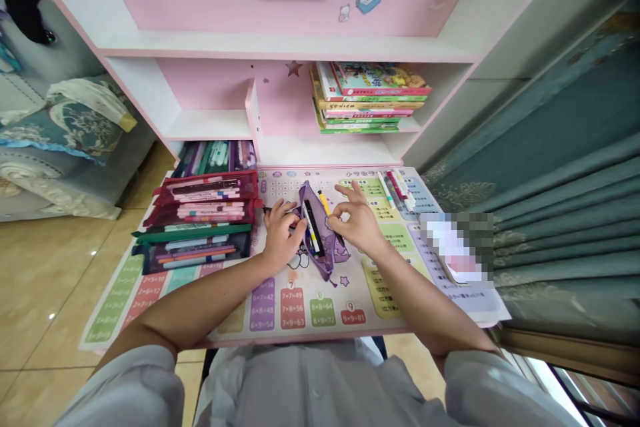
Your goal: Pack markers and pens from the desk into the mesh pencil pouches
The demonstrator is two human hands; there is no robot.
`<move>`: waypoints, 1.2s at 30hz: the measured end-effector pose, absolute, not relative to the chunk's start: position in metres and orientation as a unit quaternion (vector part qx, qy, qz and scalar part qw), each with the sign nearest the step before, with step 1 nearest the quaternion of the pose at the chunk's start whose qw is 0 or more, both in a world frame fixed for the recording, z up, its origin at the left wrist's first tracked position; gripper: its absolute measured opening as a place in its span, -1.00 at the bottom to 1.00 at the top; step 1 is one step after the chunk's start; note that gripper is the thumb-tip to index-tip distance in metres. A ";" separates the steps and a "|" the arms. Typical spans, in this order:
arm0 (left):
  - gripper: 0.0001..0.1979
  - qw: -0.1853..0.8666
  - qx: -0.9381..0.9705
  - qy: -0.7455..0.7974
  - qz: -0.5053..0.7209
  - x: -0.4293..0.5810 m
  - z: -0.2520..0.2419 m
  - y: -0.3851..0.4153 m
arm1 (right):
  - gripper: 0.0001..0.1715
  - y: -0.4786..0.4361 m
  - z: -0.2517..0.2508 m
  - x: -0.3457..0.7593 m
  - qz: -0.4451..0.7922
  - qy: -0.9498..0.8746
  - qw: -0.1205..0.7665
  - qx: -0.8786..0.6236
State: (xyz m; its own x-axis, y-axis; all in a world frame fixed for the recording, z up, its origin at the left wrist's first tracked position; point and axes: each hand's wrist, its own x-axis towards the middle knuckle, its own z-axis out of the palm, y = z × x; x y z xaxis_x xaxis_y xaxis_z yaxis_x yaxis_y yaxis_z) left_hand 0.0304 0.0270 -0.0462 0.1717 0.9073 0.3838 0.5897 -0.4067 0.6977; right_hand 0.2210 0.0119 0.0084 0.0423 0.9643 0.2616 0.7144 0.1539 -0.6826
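"What are the fingers doing?"

"The left hand [283, 235] has its fingers [291, 215] curled tight on one rim of a purple zip pencil case [325, 255]. The right hand [357, 221] pinches the opposite rim between thumb and forefinger, its other fingers lifted and spread."

"Where's the case?"

"Between the hands, lying open on a printed multiplication desk mat [300, 310], with a black pen [313, 227] and a yellow pen [324, 202] showing at its mouth."

"What's around it?"

"Just left of the left hand, red pencil pouches [203, 203] sit stacked with a green pencil pouch [193, 232] below them. Toward the far right corner of the mat lies a bundle of markers [395, 188]. Behind, a pile of books [370, 97] stands on a pink shelf [280, 47]."
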 end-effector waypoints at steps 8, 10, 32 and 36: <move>-0.78 0.197 0.735 0.505 0.407 0.031 -0.049 0.027 | -0.82 0.010 -0.008 0.203 0.167 -0.706 0.288 -0.626; -0.78 0.198 0.735 0.505 0.407 0.031 -0.049 0.027 | -0.81 0.012 -0.012 0.199 0.164 -0.699 0.276 -0.638; -0.74 0.211 0.739 0.509 0.389 0.031 -0.049 0.028 | -0.77 0.060 -0.028 0.267 0.010 -0.585 0.346 -0.733; -0.76 0.207 0.738 0.505 0.396 0.031 -0.049 0.028 | -0.77 0.070 -0.035 0.316 -0.033 -0.503 0.268 -0.821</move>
State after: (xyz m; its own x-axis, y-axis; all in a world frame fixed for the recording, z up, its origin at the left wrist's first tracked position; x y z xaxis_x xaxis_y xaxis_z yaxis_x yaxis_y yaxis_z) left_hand 0.0305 0.0277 -0.0490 0.1760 0.9100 0.3754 0.5813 -0.4038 0.7064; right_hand 0.3158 0.0702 -0.0352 0.4929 0.8081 0.3226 0.8430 -0.3517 -0.4070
